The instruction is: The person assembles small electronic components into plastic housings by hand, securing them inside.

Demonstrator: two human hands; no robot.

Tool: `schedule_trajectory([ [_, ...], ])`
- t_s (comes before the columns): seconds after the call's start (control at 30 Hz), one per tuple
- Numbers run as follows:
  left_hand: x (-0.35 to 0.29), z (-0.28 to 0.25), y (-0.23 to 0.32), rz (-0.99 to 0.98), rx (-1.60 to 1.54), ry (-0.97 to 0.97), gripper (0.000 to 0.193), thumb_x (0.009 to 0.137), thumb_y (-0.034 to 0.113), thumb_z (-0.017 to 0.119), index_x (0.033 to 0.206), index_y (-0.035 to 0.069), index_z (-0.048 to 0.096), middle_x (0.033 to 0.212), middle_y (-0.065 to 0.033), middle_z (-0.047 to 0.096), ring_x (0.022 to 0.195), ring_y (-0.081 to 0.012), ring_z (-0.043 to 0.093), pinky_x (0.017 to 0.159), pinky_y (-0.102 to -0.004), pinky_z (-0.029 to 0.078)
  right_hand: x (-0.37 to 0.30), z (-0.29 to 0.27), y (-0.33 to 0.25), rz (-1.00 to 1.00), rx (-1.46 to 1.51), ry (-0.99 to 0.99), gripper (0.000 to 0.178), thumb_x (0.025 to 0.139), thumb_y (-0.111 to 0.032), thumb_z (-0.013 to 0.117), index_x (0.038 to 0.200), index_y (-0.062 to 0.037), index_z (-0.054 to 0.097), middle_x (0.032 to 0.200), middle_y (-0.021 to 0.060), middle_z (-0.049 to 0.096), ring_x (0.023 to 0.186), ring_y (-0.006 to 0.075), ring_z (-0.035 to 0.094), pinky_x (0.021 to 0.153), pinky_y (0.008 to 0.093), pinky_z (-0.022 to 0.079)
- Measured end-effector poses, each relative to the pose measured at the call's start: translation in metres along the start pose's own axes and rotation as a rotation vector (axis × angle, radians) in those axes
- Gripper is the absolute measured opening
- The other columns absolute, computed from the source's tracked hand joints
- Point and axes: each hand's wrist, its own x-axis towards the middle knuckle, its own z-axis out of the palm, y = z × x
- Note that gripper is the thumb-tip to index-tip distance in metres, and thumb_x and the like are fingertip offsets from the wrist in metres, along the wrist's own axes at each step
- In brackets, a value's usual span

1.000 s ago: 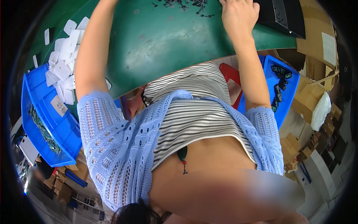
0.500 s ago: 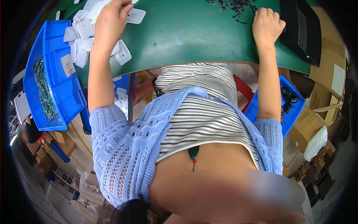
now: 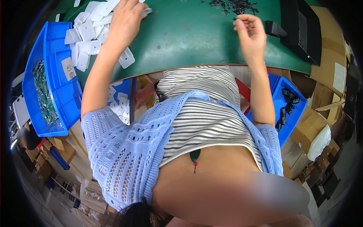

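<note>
My left hand (image 3: 126,22) is over the left side of the green table, its fingers closed on a flat white plastic piece (image 3: 146,11) seen almost edge-on. Beside it lies a heap of similar white plastic pieces (image 3: 87,31), with rounded corners and small holes. My right hand (image 3: 252,37) is raised on the right with thumb and forefinger pinched together. Between those fingertips shows a tiny dark part (image 3: 235,19), too small to name. Just beyond it is a scattered pile of small black parts (image 3: 238,5).
A blue bin of green circuit boards (image 3: 56,81) stands at the left. At the right are a black tray (image 3: 301,32), a small black block (image 3: 275,29) and cardboard boxes (image 3: 332,49). Another blue bin (image 3: 289,113) with black parts sits below the green table's (image 3: 181,41) edge.
My left hand has moved right and now grips a white piece. My right hand has moved left, turned and opened from a fist into a pinch, uncovering the black block.
</note>
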Motion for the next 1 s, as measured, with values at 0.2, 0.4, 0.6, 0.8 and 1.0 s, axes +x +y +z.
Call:
schedule_trajectory([
  [0.2, 0.005, 0.021, 0.047, 0.099, -0.447, 0.126, 0.031, 0.084, 0.014, 0.064, 0.115, 0.011, 0.06, 0.095, -0.012, 0.062, 0.084, -0.0306, 0.061, 0.074, -0.0373, 0.05, -0.025, 0.02, -0.024, 0.064, 0.133, -0.079, 0.012, 0.091, -0.003, 0.06, 0.101, 0.0, 0.065, 0.096, 0.0063, 0.065, 0.083, 0.0123, 0.062, 0.076, 0.0245, 0.05],
  [0.4, -0.001, 0.027, 0.09, 0.031, -1.015, 0.029, 0.041, 0.087, 0.005, 0.062, 0.127, 0.012, 0.055, 0.101, -0.0111, 0.064, 0.077, -0.0223, 0.064, 0.067, -0.0337, 0.052, -0.031, 0.017, -0.046, 0.215, 0.432, -0.139, 0.021, 0.092, -0.004, 0.061, 0.111, 0.0032, 0.059, 0.098, 0.0089, 0.064, 0.086, 0.0136, 0.063, 0.078, 0.0257, 0.051],
  [0.6, -0.01, 0.03, 0.11, -0.106, -1.299, 0.058, 0.029, 0.09, 0.004, 0.062, 0.118, 0.006, 0.061, 0.094, -0.006, 0.063, 0.065, -0.0092, 0.06, 0.054, -0.0215, 0.051, -0.034, 0.011, -0.039, 0.281, 0.565, -0.207, 0.024, 0.092, -0.003, 0.06, 0.114, 0.0027, 0.054, 0.096, 0.009, 0.064, 0.087, 0.0135, 0.063, 0.079, 0.0259, 0.052],
  [0.8, -0.013, 0.025, 0.122, -0.038, -1.259, 0.01, 0.013, 0.089, 0.004, 0.063, 0.1, 0.001, 0.068, 0.089, -0.0049, 0.062, 0.063, -0.0086, 0.061, 0.052, -0.0198, 0.051, -0.043, 0.016, -0.037, -0.082, 0.142, -0.141, 0.025, 0.088, 0.001, 0.06, 0.113, -0.0007, 0.056, 0.091, 0.0073, 0.065, 0.082, 0.013, 0.062, 0.074, 0.0268, 0.05],
  [1.0, -0.013, 0.024, 0.129, -0.026, -1.264, 0.039, 0.01, 0.089, 0.002, 0.063, 0.098, 0.0, 0.067, 0.089, -0.0055, 0.061, 0.063, -0.0095, 0.062, 0.05, -0.0197, 0.05, -0.048, 0.014, -0.039, -0.096, 0.058, -0.069, 0.017, 0.087, -0.005, 0.067, 0.102, -0.0007, 0.061, 0.089, 0.0065, 0.065, 0.078, 0.012, 0.061, 0.07, 0.0249, 0.049],
])
